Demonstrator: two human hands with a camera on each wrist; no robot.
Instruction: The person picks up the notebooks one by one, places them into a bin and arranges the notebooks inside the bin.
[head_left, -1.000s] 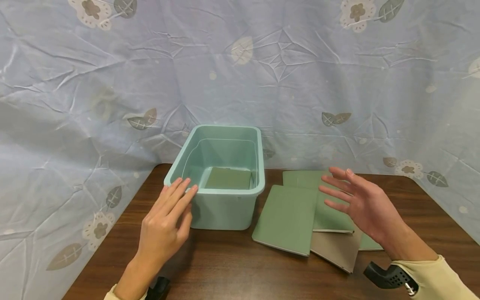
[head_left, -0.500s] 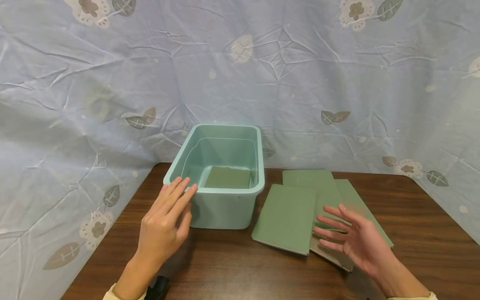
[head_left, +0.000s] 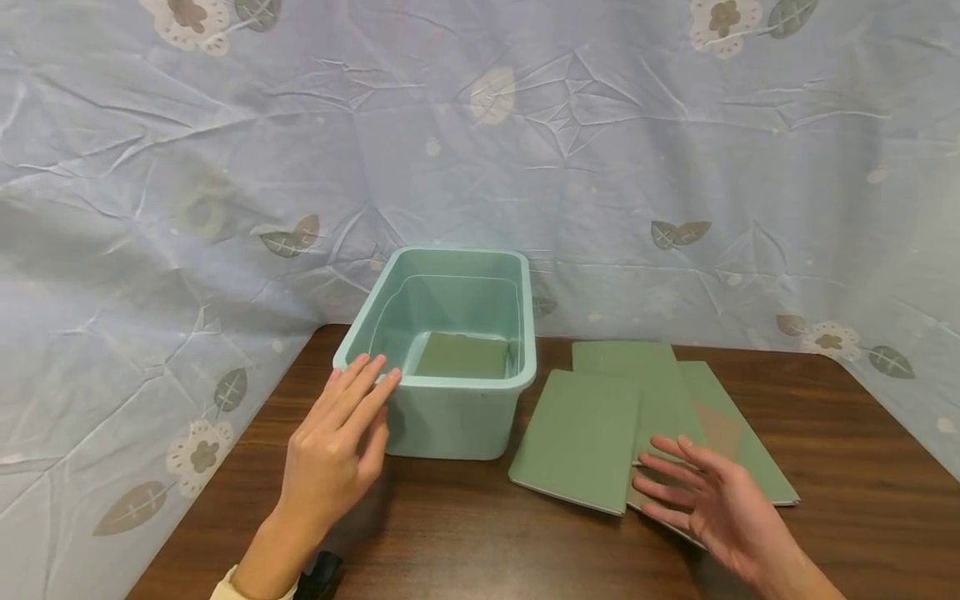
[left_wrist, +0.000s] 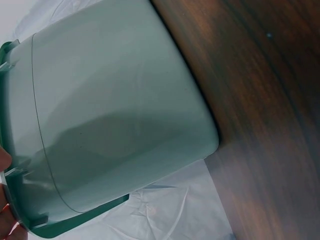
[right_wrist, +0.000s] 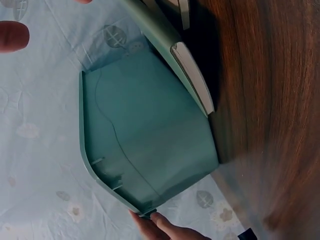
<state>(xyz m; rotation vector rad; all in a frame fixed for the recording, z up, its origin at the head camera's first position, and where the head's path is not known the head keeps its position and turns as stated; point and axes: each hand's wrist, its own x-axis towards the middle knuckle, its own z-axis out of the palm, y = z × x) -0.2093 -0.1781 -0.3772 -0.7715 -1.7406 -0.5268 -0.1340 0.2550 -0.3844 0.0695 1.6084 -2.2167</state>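
In the head view my left hand (head_left: 330, 458) rests its straight fingers at the near left corner of a pale green plastic bin (head_left: 450, 421). Flat inside the bin lies a green notebook (head_left: 462, 357). Right of the bin several green notebooks overlap on the table, the nearest green notebook (head_left: 577, 442) on top. A brown notebook (head_left: 722, 429) shows partly among them. My right hand (head_left: 716, 504) hovers above the front of this pile, fingers spread and holding nothing. In the right wrist view a notebook (right_wrist: 165, 55) shows its page edge beside the bin.
The dark wooden table (head_left: 465, 533) carries the bin at its back left and the notebooks at its right. A pale floral cloth (head_left: 420, 167) hangs behind the table and down its left side.
My right hand has come down and towards me over the notebooks, uncovering more of the green one at the right. The left hand stays at the bin's corner.
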